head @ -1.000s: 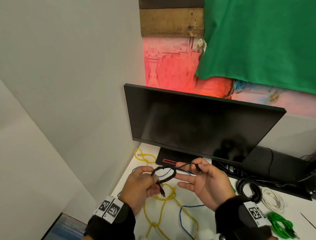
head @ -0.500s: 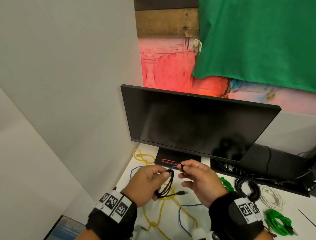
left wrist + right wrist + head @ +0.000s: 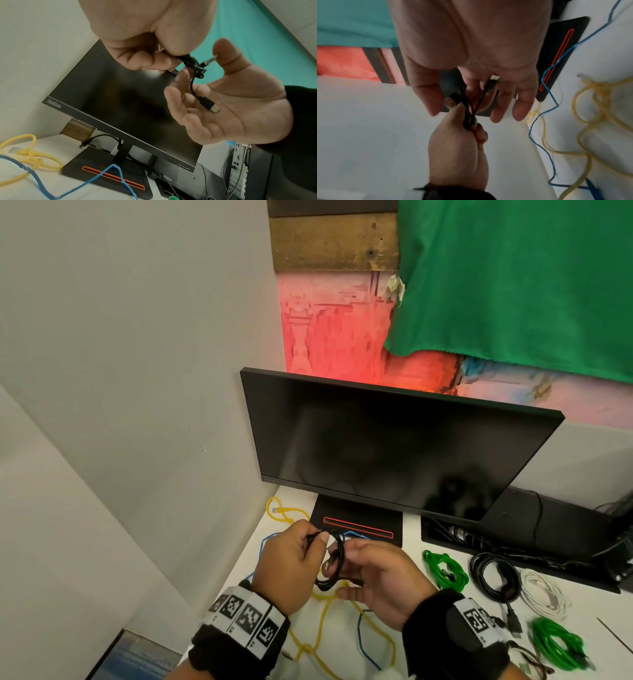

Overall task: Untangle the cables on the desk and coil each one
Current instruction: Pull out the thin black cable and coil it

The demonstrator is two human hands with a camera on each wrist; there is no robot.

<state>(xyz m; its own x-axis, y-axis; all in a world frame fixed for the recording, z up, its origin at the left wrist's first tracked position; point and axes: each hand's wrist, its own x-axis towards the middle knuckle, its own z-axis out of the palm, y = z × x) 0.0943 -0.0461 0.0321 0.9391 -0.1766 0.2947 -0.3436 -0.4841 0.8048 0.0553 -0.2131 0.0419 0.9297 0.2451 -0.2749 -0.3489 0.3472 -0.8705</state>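
Black cable point(image 3: 334, 559): being held above the tabletop point(image 3: 411, 645) in front of the monitor point(image 3: 394, 446), now gathered into a small coil where half a second ago its loops were hanging looser. Left hand point(image 3: 291, 566) is pinching the coil's top between thumb and fingers; right hand point(image 3: 380, 580) is lying open-palmed just beside it, the plug point(image 3: 208, 104) resting over its fingers. Yellow cable point(image 3: 322, 621) and blue cable point(image 3: 363, 642) are still lying tangled beneath.
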